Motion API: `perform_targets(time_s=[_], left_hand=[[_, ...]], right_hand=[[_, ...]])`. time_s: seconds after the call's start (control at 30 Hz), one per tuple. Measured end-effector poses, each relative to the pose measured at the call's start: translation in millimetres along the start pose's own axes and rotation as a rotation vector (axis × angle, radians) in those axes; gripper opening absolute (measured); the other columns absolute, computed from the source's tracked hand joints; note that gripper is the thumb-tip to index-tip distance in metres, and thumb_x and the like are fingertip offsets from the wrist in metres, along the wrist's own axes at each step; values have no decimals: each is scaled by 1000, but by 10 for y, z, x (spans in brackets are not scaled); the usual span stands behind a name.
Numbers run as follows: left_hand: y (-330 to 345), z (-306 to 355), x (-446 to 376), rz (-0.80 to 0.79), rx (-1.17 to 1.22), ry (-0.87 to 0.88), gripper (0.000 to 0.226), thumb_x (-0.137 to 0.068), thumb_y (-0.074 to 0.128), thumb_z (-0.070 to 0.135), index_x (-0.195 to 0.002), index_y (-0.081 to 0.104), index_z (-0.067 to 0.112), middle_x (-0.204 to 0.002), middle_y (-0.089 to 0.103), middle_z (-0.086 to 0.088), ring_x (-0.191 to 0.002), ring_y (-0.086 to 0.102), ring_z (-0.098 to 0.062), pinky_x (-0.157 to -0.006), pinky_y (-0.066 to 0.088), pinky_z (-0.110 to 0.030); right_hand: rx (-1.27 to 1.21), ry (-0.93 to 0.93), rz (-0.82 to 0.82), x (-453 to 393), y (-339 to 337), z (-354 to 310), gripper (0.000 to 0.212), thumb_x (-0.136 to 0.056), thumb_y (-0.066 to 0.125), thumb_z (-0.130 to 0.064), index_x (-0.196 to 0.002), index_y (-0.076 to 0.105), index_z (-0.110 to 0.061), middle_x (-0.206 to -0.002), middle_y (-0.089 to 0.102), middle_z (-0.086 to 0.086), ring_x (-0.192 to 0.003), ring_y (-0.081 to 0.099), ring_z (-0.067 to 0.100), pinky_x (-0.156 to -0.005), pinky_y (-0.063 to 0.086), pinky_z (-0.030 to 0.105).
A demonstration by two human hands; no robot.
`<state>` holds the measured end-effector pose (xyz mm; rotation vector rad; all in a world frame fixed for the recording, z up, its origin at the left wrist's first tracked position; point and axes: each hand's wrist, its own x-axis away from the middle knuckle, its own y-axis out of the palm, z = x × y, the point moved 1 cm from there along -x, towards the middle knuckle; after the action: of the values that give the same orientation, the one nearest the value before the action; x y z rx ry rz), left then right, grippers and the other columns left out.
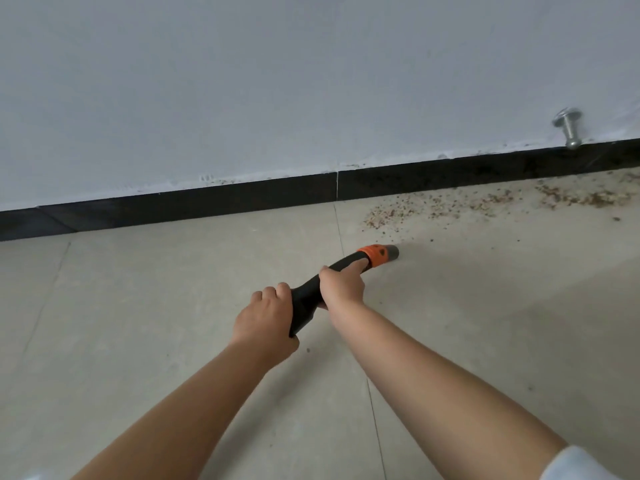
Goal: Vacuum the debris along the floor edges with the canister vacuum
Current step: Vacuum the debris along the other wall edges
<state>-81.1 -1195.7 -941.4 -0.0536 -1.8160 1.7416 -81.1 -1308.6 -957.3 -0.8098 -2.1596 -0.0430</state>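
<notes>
Vacuum nozzle [346, 271], black with orange collar: gripped by left hand [265, 318] and right hand [341, 284], tip apparently touching floor [138, 323]. Debris [485, 202] scattered beyond it along the baseboard [207, 202].

Both arms outstretched, left grip [266, 315] curled, right grip [343, 284] curled, forefinger extended

Vacuum nozzle [332, 282]: black body, bright orange collar [373, 255] with small dark mark, grey tip [392, 252]. Debris [485, 202] right of nozzle: reddish-brown and tan specks, scattered, mottled. Floor tiles [156, 323]: pale beige-grey, faintly speckled, thin darker grout lines. Baseboard [242, 197] beyond nozzle: glossy black, one thin white joint line. Wall [277, 81] above baseboard: flat light grey-white, smudged white along lower edge. Doorstop [568, 128] on wall, far right of nozzle: shiny silver. Sleeve [581, 465] at right corner: white.
</notes>
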Motion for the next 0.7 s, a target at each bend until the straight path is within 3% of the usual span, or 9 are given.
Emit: perform_targets(time_s=[0.1,0.23,0.5,0.7], left_hand=[[-138,-26,-80,-118,-10,-6,44,-75,66,29,-93,28,16,-96,40,2,-86,41,-16,-66,35,-25],[-322,-152,-156,-211,-17,-14,49,-69,71,35,-93,31,19,-91,42,6,-82,44,-15,-66,37,-26],[-428,-406,-324,-204,46,-77,46,-66,72,35,-91,36,21,-82,43,9,-77,48,-13,-55,33,-21],[-432,-458,-506,-145,106,-94,46,-67,73,30,-92,37,18,-84,44,4,-76,49,-16,-58,35,-23]], right_hand=[[24,-2,-38,7,1,-66,78,-95,49,-18,-149,-7,-19,-142,36,18,-114,53,33,-92,50,39],[53,-3,-101,40,69,-150,80,-95,49,-20,-149,-9,-19,-143,35,16,-116,53,32,-91,48,35],[65,39,-138,-58,305,-396,81,-94,52,-18,-149,-6,-18,-141,37,17,-118,51,32,-91,50,37],[-60,100,-184,-186,391,-542,85,-92,53,-15,-148,-9,-26,-141,36,13,-116,52,37,-85,54,45]])
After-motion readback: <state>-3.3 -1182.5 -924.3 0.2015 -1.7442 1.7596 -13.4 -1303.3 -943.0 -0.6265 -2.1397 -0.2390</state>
